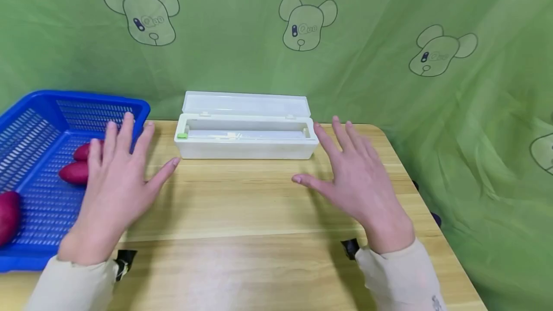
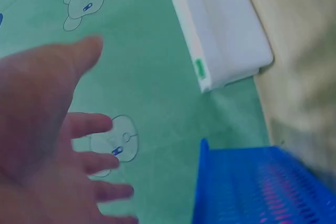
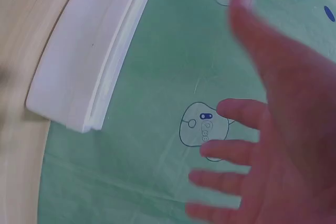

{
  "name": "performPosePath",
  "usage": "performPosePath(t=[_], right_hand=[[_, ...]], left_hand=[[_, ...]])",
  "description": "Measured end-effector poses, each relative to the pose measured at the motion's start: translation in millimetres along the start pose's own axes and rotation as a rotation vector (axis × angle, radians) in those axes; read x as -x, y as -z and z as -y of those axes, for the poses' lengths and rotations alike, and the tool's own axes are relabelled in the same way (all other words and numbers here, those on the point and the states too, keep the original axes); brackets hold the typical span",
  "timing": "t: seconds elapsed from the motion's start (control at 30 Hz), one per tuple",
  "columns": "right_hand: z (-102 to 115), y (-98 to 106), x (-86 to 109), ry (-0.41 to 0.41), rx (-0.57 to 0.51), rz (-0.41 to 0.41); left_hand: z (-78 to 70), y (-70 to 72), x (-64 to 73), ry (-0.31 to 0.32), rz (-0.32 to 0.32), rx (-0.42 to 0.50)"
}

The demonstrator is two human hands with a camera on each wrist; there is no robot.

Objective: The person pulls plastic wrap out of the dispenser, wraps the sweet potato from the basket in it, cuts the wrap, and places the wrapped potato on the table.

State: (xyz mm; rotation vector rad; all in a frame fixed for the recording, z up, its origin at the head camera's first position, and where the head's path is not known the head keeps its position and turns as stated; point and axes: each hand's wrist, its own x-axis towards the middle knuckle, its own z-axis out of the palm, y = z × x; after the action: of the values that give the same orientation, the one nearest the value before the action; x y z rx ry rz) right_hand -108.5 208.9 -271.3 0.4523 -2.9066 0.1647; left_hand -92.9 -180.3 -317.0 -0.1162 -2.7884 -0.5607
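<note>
A white cling film dispenser box [image 1: 246,149] stands at the back of the table with its lid [image 1: 246,103] raised; a roll lies inside and a small green slider sits at its left end. My left hand [image 1: 118,186] is spread in the air beside the blue basket [image 1: 32,260], hiding part of it. Dark red sweet potatoes [image 1: 74,173] lie in that basket, one partly behind my fingers. To the right, my right hand [image 1: 360,181] hovers with fingers spread near the box's right end. Both hands hold nothing.
The wooden table [image 1: 242,215] ends at a right edge, beyond which green cloth hangs. A green curtain [image 1: 233,28] with bear-head drawings rises directly behind the box and the basket.
</note>
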Motion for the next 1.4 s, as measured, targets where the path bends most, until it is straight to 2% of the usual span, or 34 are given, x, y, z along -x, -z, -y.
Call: performPosePath(t=[0.13,0.2,0.27,0.37,0.5,0.63,0.73,0.87,1.03,1.13,1.2,1.4], right_hand=[[0,-5,-6.3,0.142,-0.074,-0.211],[0,-7,-10.7,0.19,-0.076,-0.287],[0,-10,-15.6,0.213,-0.073,-0.325],[-2,-15,-23.5,0.233,-0.081,-0.345],[-6,-21,-34.6,0.278,-0.08,-0.363],[-9,-28,-50.0,0.301,-0.076,-0.309],[-13,-34,-64.8,0.263,-0.094,-0.187],[-19,-42,-85.2,0.181,-0.145,0.008],[-25,-57,-105.4,0.121,-0.176,0.201],[-27,-64,-112.2,0.11,-0.195,0.268],[-28,-68,-114.8,0.103,-0.218,0.287],[-34,-71,-120.4,0.078,-0.355,0.301]], left_hand=[[-6.0,-9.4,-2.8,-0.169,-0.226,0.057],[-9.8,-13.2,-6.0,-0.237,-0.325,0.061],[-14.0,-14.9,-11.0,-0.274,-0.372,0.059],[-19.5,-17.1,-19.3,-0.295,-0.374,0.055],[-28.5,-20.6,-31.9,-0.315,-0.318,0.057],[-36.9,-25.1,-49.5,-0.322,-0.211,0.074],[-39.7,-30.0,-65.4,-0.295,-0.079,0.094],[-39.9,-39.6,-83.1,-0.227,0.103,0.107],[-37.8,-52.6,-96.6,-0.209,0.26,0.065],[-35.2,-56.0,-100.5,-0.213,0.317,0.046],[-32.6,-57.1,-103.0,-0.206,0.332,0.059],[-25.1,-59.9,-111.3,-0.19,0.348,0.185]])
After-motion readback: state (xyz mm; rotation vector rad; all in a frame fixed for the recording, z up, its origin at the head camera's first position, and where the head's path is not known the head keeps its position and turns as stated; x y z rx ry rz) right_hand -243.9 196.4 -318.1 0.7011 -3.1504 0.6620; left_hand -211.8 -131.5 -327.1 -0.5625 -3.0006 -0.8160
